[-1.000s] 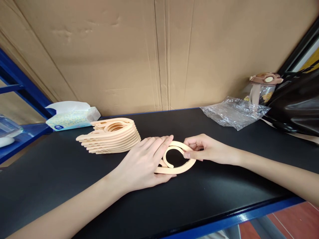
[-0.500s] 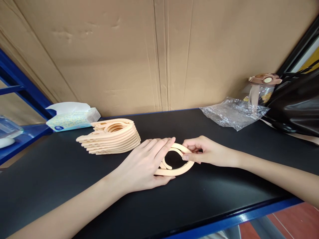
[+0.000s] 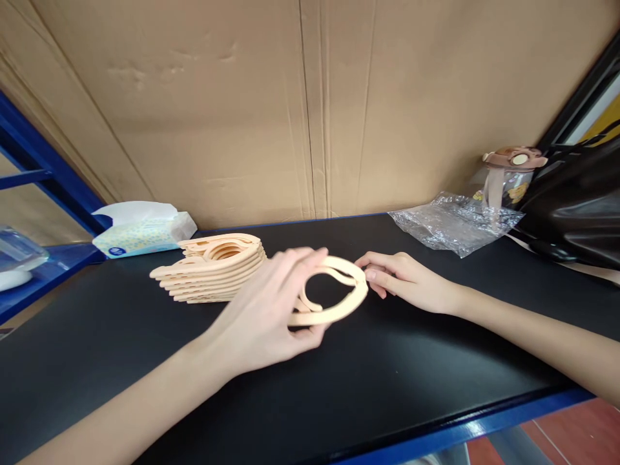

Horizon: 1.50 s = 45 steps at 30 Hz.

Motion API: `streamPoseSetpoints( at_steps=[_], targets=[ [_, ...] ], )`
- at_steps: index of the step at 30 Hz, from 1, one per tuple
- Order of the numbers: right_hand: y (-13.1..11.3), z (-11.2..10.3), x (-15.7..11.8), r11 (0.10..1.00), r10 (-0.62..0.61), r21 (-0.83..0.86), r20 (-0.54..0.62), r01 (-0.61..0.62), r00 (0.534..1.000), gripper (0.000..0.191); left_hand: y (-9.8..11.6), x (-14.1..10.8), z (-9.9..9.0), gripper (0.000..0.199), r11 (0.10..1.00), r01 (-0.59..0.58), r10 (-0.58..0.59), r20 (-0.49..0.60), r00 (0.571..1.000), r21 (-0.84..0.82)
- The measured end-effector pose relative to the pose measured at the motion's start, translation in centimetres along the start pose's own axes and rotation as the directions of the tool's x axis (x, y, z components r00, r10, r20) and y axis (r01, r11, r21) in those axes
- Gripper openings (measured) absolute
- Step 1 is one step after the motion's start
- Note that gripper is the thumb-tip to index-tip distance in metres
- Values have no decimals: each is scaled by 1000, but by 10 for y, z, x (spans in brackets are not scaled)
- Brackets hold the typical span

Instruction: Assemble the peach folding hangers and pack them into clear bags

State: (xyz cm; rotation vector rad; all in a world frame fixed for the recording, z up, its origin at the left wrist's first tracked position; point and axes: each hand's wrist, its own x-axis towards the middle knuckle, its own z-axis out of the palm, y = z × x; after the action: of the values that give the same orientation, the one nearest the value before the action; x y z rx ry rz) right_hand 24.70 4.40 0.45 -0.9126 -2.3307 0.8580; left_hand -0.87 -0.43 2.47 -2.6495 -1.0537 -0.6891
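Observation:
A peach-coloured folded hanger (image 3: 346,309) is gripped by my left hand (image 3: 271,310), its thumb below and fingers over the top, and it is tilted above the black table (image 3: 387,387). My right hand (image 3: 400,281) is just right of the hanger's tip, fingers curled with thumb and forefinger apart; nothing shows between them. Left of my left hand stands a neat stack of several like hangers (image 3: 208,271), its right end partly hidden behind that hand.
A tissue pack (image 3: 145,232) lies at the back left, by a blue frame (image 3: 48,174). At the back right are crumpled clear plastic (image 3: 450,223), a bottle (image 3: 513,174) and a black bag (image 3: 581,200). Cardboard (image 3: 242,110) stands behind the table.
My left hand has raised the hanger and moved it slightly left and up. My right hand has let go of its right end.

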Motion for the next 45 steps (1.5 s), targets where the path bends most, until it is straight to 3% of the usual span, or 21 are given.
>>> streamPoseSetpoints(
  at_steps=[3,5,9,13,16,21,24,45],
  targets=[
    [6,-1,2,993,32,-115,30,-29,999,37,-13,9,-29,62,990,140,-139,-127,982,2],
    [7,0,3,988,43,-153,51,-35,998,36,-27,13,-52,64,970,242,-232,-245,941,13],
    [5,0,4,973,38,-231,84,-17,996,32,-60,10,-87,76,866,494,-500,-144,854,-76],
    [3,-2,3,963,29,-269,125,6,992,29,-88,-1,-100,75,789,609,-609,31,793,-84],
    [2,-3,3,958,22,-286,140,19,990,27,-99,-6,-100,73,774,633,-625,136,769,-24],
    [0,-3,3,952,24,-304,152,24,988,26,-101,-9,-95,63,841,540,-531,222,817,23],
    [-1,-3,2,951,22,-307,156,27,987,26,-102,-10,-92,60,844,534,-526,256,811,44],
    [0,-5,1,947,23,-320,170,33,985,26,-108,-12,-86,68,868,493,-484,307,819,52]
  ],
)
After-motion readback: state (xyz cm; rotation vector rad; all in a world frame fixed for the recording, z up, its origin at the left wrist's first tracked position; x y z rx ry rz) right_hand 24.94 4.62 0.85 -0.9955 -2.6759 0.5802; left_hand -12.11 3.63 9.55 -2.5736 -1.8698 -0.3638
